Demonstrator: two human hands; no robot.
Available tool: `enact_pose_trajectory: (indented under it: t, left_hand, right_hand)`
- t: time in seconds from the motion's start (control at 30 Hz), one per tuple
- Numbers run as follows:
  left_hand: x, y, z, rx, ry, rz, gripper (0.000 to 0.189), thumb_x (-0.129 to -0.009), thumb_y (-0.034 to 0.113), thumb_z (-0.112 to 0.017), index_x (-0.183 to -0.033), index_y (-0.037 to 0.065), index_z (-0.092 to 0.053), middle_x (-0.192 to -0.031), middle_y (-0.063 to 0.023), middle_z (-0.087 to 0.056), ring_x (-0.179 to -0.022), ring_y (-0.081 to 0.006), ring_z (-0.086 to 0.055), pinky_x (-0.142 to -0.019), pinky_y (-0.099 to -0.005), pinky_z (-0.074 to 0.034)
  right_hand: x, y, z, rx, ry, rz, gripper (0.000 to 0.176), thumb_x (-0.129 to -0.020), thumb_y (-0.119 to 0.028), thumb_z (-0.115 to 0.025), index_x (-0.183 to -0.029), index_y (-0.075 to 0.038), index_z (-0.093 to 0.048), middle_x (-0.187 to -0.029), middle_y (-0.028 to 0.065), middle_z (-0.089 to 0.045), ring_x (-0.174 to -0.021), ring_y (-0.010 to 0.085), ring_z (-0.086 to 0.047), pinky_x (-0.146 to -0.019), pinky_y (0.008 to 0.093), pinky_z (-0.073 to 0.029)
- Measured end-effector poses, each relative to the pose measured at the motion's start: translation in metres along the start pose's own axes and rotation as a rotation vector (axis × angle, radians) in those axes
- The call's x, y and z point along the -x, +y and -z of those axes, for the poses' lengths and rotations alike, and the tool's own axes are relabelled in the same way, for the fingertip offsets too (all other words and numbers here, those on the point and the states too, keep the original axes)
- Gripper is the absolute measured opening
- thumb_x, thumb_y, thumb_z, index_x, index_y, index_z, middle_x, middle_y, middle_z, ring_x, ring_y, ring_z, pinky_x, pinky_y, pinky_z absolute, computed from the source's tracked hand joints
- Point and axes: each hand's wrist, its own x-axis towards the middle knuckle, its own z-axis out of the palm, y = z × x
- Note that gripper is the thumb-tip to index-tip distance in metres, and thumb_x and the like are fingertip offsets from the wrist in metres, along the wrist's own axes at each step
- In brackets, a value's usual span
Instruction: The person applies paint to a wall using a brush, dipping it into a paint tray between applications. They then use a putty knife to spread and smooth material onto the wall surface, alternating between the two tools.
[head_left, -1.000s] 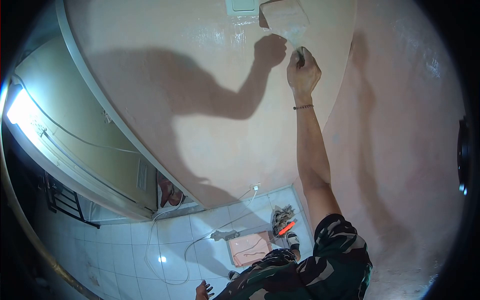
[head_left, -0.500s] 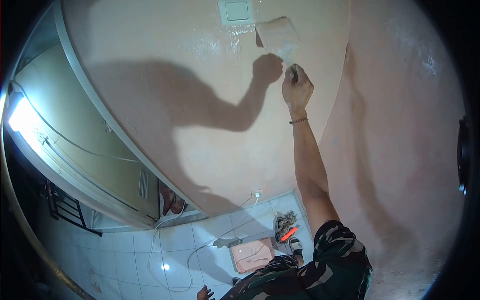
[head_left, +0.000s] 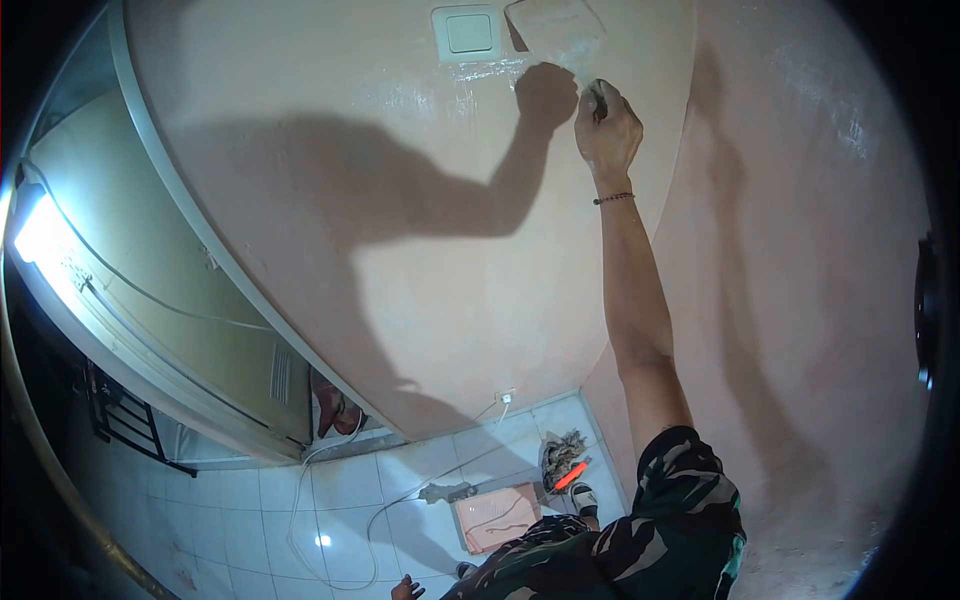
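My right hand [head_left: 610, 135] is raised against the pink wall [head_left: 470, 300], its fingers wrapped round the dark handle of a wide putty knife [head_left: 555, 25]. The flat blade lies at the wall just right of a white light switch [head_left: 468, 34]. Wet, shiny streaks [head_left: 410, 90] show on the wall below the switch. At the bottom edge, low over the floor, my left hand [head_left: 407, 589] is partly in view. Its fingers are apart and nothing shows in them.
On the tiled floor are a pink rectangular container [head_left: 498, 518], a crumpled grey rag [head_left: 562, 458] and a bright orange object [head_left: 571, 476]. A white cable [head_left: 372, 545] runs to a wall outlet [head_left: 506, 396]. A lit lamp [head_left: 40, 228] and a doorway are at left.
My right hand has moved up and slightly right with the putty knife, and the blade is now higher beside the switch. The left hand has barely moved.
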Motion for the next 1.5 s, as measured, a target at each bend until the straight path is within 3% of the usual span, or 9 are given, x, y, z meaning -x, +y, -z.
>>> enact_pose_trajectory:
  t: [0.27,0.57,0.8,1.03,1.17,1.23,1.43,1.5]
  left_hand:
    - [-0.004,0.003,-0.001,-0.012,0.012,-0.002,0.059,-0.082,0.048,-0.048,-0.123,0.007,-0.038,-0.118,-0.0192,-0.047,-0.103,-0.0297,-0.047,-0.081,-0.0415,-0.041]
    - [-0.008,0.002,0.001,-0.020,0.008,0.006,0.058,-0.083,0.046,-0.048,-0.124,0.005,-0.037,-0.119,-0.0193,-0.047,-0.104,-0.0303,-0.047,-0.080,-0.0416,-0.042]
    - [-0.012,0.007,-0.001,-0.037,0.000,0.007,0.058,-0.084,0.044,-0.047,-0.124,0.004,-0.036,-0.119,-0.0194,-0.046,-0.104,-0.0307,-0.047,-0.079,-0.0417,-0.043]
    - [-0.017,0.012,0.000,-0.049,-0.003,0.008,0.057,-0.085,0.042,-0.047,-0.125,0.003,-0.035,-0.119,-0.0195,-0.046,-0.105,-0.0311,-0.047,-0.079,-0.0417,-0.043]
    - [-0.020,0.016,-0.001,-0.052,-0.006,0.006,0.057,-0.085,0.041,-0.046,-0.125,0.002,-0.034,-0.120,-0.0196,-0.046,-0.105,-0.0313,-0.047,-0.079,-0.0418,-0.044]
    - [-0.021,0.017,-0.001,-0.057,-0.010,0.004,0.057,-0.085,0.040,-0.046,-0.125,0.002,-0.034,-0.120,-0.0196,-0.046,-0.105,-0.0314,-0.047,-0.078,-0.0418,-0.044]
    - [-0.030,0.020,-0.007,-0.069,-0.034,0.011,0.056,-0.086,0.039,-0.046,-0.125,0.001,-0.033,-0.120,-0.0197,-0.046,-0.106,-0.0318,-0.047,-0.078,-0.0418,-0.045]
    - [-0.032,0.022,-0.008,-0.072,-0.035,0.005,0.056,-0.086,0.038,-0.046,-0.126,0.000,-0.033,-0.120,-0.0197,-0.046,-0.106,-0.0319,-0.047,-0.078,-0.0418,-0.045]
  right_hand:
    - [0.003,-0.001,-0.001,0.038,-0.091,-0.030,0.019,-0.073,-0.018,-0.056,-0.089,-0.008,-0.059,-0.068,0.0121,-0.059,-0.061,0.0287,-0.059,-0.054,0.0369,-0.049]
    - [-0.001,-0.002,0.009,-0.010,-0.053,0.024,0.022,-0.075,-0.016,-0.058,-0.092,-0.003,-0.061,-0.073,0.0144,-0.061,-0.060,0.0268,-0.060,-0.056,0.0338,-0.048]
    - [0.013,0.006,0.008,0.064,-0.088,0.072,0.020,-0.074,-0.016,-0.057,-0.089,-0.005,-0.060,-0.068,0.0118,-0.060,-0.058,0.0259,-0.060,-0.052,0.0350,-0.049]
    - [0.021,0.010,0.028,-0.013,-0.099,-0.010,0.022,-0.074,-0.016,-0.058,-0.092,-0.004,-0.061,-0.067,0.0123,-0.059,-0.057,0.0235,-0.059,-0.053,0.0325,-0.048]
    - [-0.017,0.015,0.034,-0.009,-0.070,0.010,0.025,-0.074,-0.021,-0.060,-0.093,-0.004,-0.061,-0.066,0.0105,-0.061,-0.056,0.0208,-0.058,-0.056,0.0306,-0.047]
    - [-0.050,0.006,0.047,-0.008,-0.198,-0.148,0.026,-0.075,-0.025,-0.061,-0.094,-0.007,-0.062,-0.065,0.0083,-0.061,-0.056,0.0181,-0.057,-0.057,0.0289,-0.047]
    - [-0.081,-0.003,0.061,-0.001,-0.254,-0.144,0.025,-0.075,-0.027,-0.059,-0.093,-0.008,-0.062,-0.063,0.0048,-0.060,-0.055,0.0147,-0.054,-0.059,0.0274,-0.045]
    - [-0.089,0.001,0.055,-0.007,-0.280,-0.035,0.026,-0.075,-0.028,-0.059,-0.093,-0.009,-0.062,-0.064,0.0059,-0.060,-0.056,0.0145,-0.054,-0.059,0.0274,-0.045]
